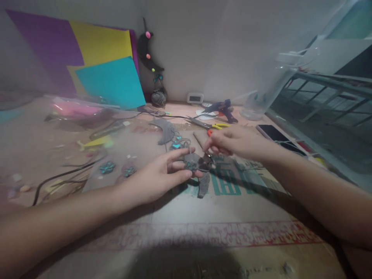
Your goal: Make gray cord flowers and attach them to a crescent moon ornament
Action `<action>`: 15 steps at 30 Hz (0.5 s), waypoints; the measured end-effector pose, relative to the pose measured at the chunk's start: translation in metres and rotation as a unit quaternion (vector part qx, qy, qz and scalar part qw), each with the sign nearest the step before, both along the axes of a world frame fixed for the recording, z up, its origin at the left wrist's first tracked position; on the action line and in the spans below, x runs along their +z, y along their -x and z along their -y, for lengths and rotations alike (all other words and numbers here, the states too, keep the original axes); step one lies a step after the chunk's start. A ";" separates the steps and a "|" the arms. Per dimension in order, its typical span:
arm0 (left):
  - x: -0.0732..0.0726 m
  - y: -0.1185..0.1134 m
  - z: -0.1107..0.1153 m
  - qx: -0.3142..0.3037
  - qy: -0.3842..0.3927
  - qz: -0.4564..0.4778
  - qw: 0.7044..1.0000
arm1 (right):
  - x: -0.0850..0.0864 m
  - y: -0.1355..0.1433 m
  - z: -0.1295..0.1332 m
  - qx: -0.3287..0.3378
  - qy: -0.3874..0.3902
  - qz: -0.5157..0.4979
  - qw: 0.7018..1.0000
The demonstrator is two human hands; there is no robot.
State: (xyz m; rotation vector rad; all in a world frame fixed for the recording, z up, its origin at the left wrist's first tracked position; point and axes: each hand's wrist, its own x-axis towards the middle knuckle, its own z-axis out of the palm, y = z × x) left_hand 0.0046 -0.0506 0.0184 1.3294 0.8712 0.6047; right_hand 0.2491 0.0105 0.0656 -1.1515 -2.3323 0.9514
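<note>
My left hand (162,172) is closed around a grey crescent-shaped piece (204,185), its thumb and fingers about a small grey-teal flower (191,166) on it. Just right of the fingertips lies a dark, shiny bit (205,162), too blurred to name. Above it, my right hand (228,141) is closed with the fingers pinched. Something orange-red (209,133) shows at its knuckles, but what it holds is mostly hidden. A beige stick (200,139) is beside those fingers. Behind my left hand are another grey crescent (165,131) and a teal-centred flower (176,145).
Two teal flowers (107,167) lie left on the printed cardboard (174,211). Yellow-handled scissors (203,124), a dark glue gun (222,110) and a small white display (195,98) sit behind. A phone (279,139) and a clear plastic cup (257,100) stand right. A black cable (58,176) runs left.
</note>
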 end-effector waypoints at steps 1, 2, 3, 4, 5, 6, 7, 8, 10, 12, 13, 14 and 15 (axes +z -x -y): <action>0.001 0.000 0.000 0.007 -0.001 0.005 1.000 | -0.003 0.007 0.007 0.014 0.025 -0.014 0.999; 0.002 0.000 -0.001 0.016 -0.003 0.005 1.000 | -0.006 0.014 0.014 0.024 0.048 -0.032 0.998; 0.002 0.000 -0.001 0.026 -0.006 0.000 1.000 | -0.009 0.020 0.020 0.028 0.071 -0.055 0.996; 0.002 0.000 -0.001 0.035 -0.012 -0.008 0.999 | -0.013 0.025 0.025 0.026 0.098 -0.080 0.992; 0.002 0.001 -0.001 0.042 -0.018 -0.016 0.999 | -0.016 0.030 0.029 0.018 0.124 -0.105 0.987; 0.001 0.001 -0.001 0.045 -0.025 -0.021 0.998 | -0.019 0.033 0.031 0.005 0.150 -0.127 0.980; 0.000 0.002 -0.001 0.044 -0.032 -0.022 0.998 | -0.021 0.035 0.033 -0.009 0.172 -0.144 0.974; -0.001 0.003 -0.002 0.039 -0.042 -0.024 0.998 | -0.022 0.036 0.034 -0.021 0.187 -0.156 0.970; 0.000 0.006 -0.005 0.037 -0.078 -0.032 0.996 | -0.022 0.037 0.034 -0.035 0.200 -0.164 0.965; 0.005 0.008 -0.010 0.056 -0.119 -0.019 0.991 | -0.019 0.036 0.034 -0.040 0.206 -0.150 0.966; 0.009 0.009 -0.013 0.070 -0.132 0.003 0.989 | -0.018 0.036 0.034 -0.040 0.209 -0.141 0.967; 0.014 0.009 -0.015 0.083 -0.136 0.035 0.987 | -0.017 0.035 0.034 -0.036 0.213 -0.131 0.968; 0.019 0.010 -0.017 0.095 -0.132 0.069 0.984 | -0.016 0.035 0.034 -0.030 0.218 -0.119 0.968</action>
